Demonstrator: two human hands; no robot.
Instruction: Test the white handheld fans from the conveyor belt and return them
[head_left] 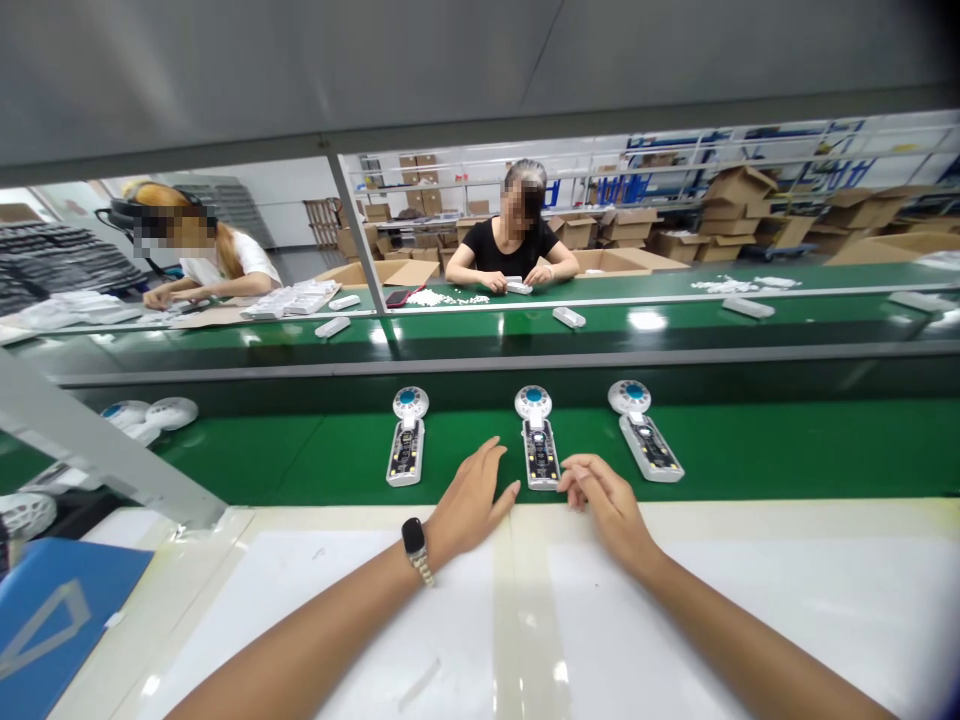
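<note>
Three white devices with round, blue-centred heads and exposed black circuit boards lie on the green conveyor belt [292,455]. The middle device [540,455] is between my two hands. My left hand [474,492], with a watch [413,538] at its wrist, is open just left of it, fingers stretched out and nothing held. To the right, my right hand [609,500] has loosely bent fingers, their tips by the device's lower right corner; whether they touch it I cannot tell. Further out lie the left device [406,452] and the tilted right device [651,448].
A white-topped bench [337,620] lies below my arms. At left are a metal post [97,430], a blue folder [67,610] and more white devices [171,413]. Beyond a rail, two co-workers sit at another belt [465,335] bearing white casings [568,317].
</note>
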